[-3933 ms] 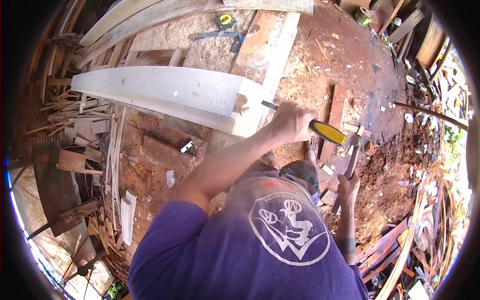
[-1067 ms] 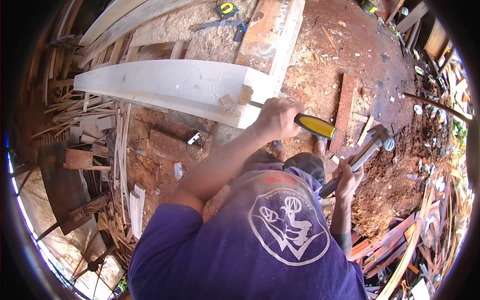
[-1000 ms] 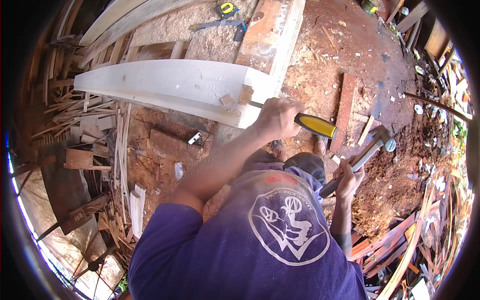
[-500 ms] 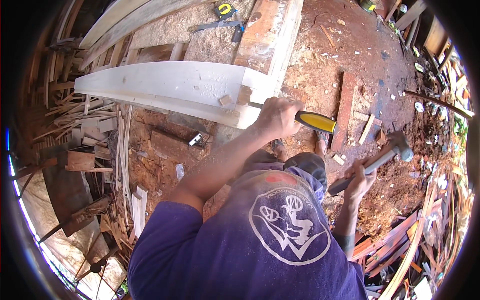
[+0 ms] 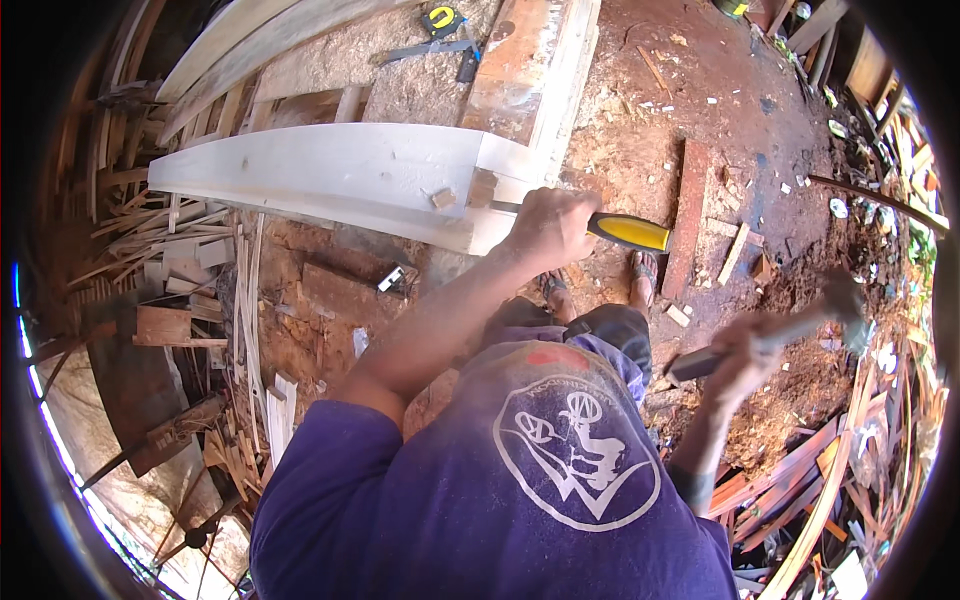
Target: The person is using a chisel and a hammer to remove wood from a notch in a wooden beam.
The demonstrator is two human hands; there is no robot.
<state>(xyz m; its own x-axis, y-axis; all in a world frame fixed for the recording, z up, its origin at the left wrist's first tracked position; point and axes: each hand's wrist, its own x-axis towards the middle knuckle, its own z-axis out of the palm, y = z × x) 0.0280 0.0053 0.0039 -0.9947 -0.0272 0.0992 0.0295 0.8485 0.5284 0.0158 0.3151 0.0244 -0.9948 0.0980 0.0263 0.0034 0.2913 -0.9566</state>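
Note:
My left hand (image 5: pixel 555 225) is closed around a chisel with a yellow-and-black handle (image 5: pixel 635 233); its blade meets the right end of a long, pale timber beam (image 5: pixel 320 175) at a small cut. A small loose chip (image 5: pixel 443 198) lies on the beam beside the cut. Low on the right, my right hand (image 5: pixel 745 355) grips a hammer (image 5: pixel 800 323), blurred by motion, its head out to the right of the chisel handle. My sandalled feet show below the chisel.
A tape measure (image 5: pixel 443 22) and metal square (image 5: pixel 430 52) rest on boards beyond the beam. A reddish plank (image 5: pixel 687 215) lies on the debris-strewn floor. Piles of scrap wood (image 5: pixel 185 240) line the left, with more (image 5: pixel 800 470) at the lower right.
Since the earliest frame the chisel has moved left against the beam's end. Over the last second my right hand and hammer have swung rightward, away from the handle, while my left hand stayed nearly still.

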